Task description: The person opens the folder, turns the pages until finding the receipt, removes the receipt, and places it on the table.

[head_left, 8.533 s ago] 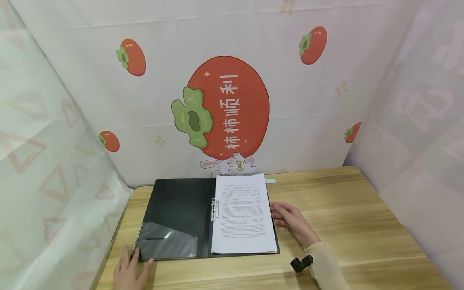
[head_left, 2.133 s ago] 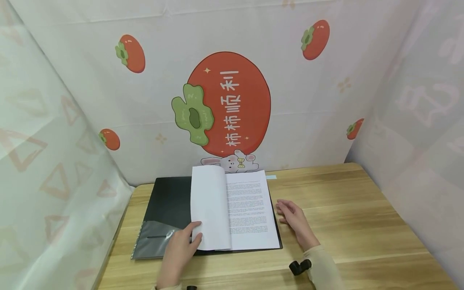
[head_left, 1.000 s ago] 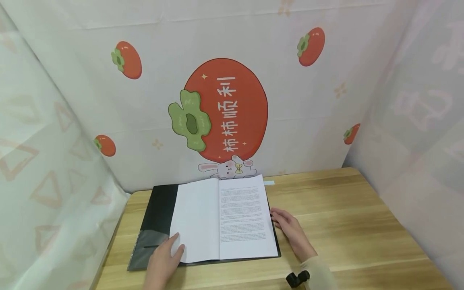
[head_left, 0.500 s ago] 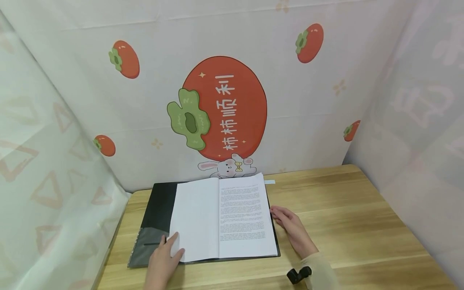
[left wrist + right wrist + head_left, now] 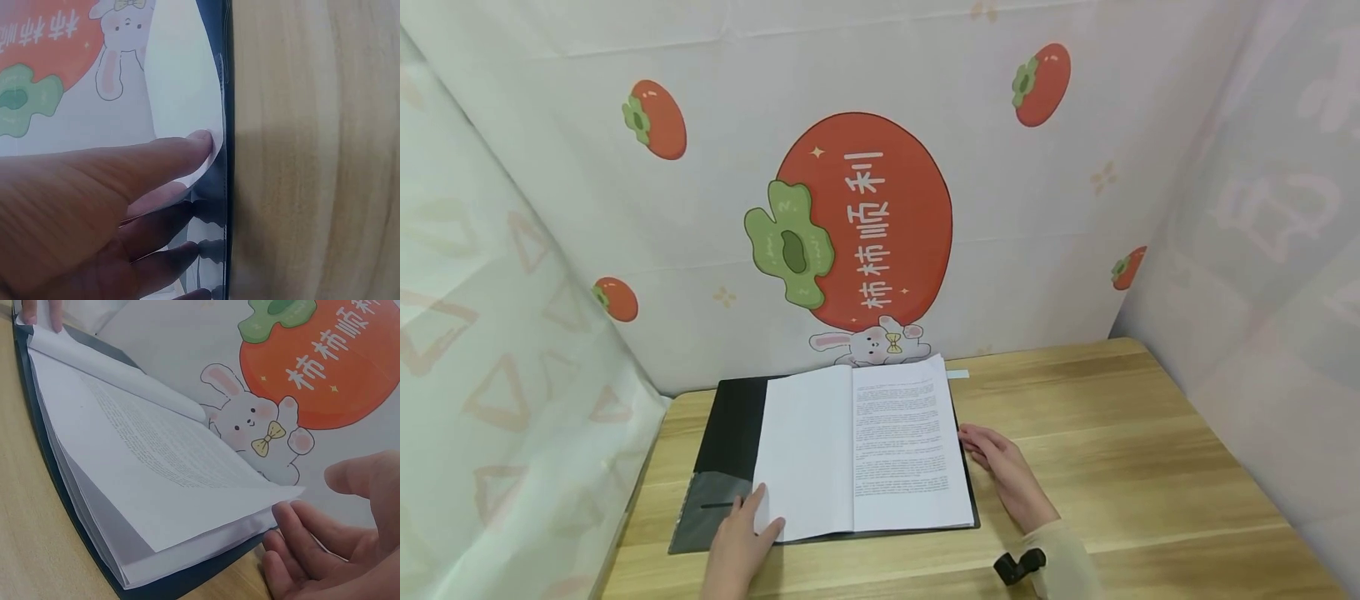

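A black folder (image 5: 733,425) lies spread on the table, with a stack of printed paper (image 5: 901,450) on its right side. Turned paper, blank side up (image 5: 805,450), covers much of the left cover. At its lower left corner is my left hand (image 5: 736,540); in the left wrist view, my left hand (image 5: 75,200) pinches the curled paper (image 5: 184,69), thumb above and fingers beneath. My right hand (image 5: 1006,475) rests beside the folder's right edge. In the right wrist view, the right hand (image 5: 344,544) has loosely bent fingers at the stack's edge, gripping nothing.
A clear pocket (image 5: 707,508) sits on the folder's left cover. A pale tab (image 5: 958,374) shows past its upper right corner. The wooden table (image 5: 1120,467) extends rightward. A printed cloth backdrop (image 5: 1000,275) stands behind.
The left hand has moved from the folder's lower left corner to the stack, then turned paper over leftward. Over the last second both hands have stayed nearly still.
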Available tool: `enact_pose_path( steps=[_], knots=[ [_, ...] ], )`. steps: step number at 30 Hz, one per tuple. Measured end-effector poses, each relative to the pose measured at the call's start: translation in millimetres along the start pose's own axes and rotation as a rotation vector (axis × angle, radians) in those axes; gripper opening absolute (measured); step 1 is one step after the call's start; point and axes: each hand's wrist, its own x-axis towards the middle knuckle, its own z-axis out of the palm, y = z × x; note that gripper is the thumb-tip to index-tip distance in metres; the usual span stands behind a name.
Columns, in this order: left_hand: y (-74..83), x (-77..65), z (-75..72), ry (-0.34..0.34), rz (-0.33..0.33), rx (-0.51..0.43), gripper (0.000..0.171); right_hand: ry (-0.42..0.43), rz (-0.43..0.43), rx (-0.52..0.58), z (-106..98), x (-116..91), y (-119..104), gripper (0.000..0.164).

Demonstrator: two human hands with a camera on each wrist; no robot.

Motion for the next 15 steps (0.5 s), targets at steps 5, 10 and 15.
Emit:
enact_pose_path(
  steps=[5,10,15],
  knots=[
    [-2.1,-1.0,2.1,-0.022,0.021,0.017,0.072,-0.003,0.007,0.001,2.0,-0.9,-0.5,0.047],
    [-3.6,-4.2,1.4,-0.038,0.065,0.053,0.073,-0.003,0.001,0.004,2.8,-0.3,-0.6,0.045],
    [-1.6,-4.5,2.5,-0.088,0.085,0.059,0.074,-0.005,-0.010,0.016,2.1,0.8,-0.6,0.045]
  ],
)
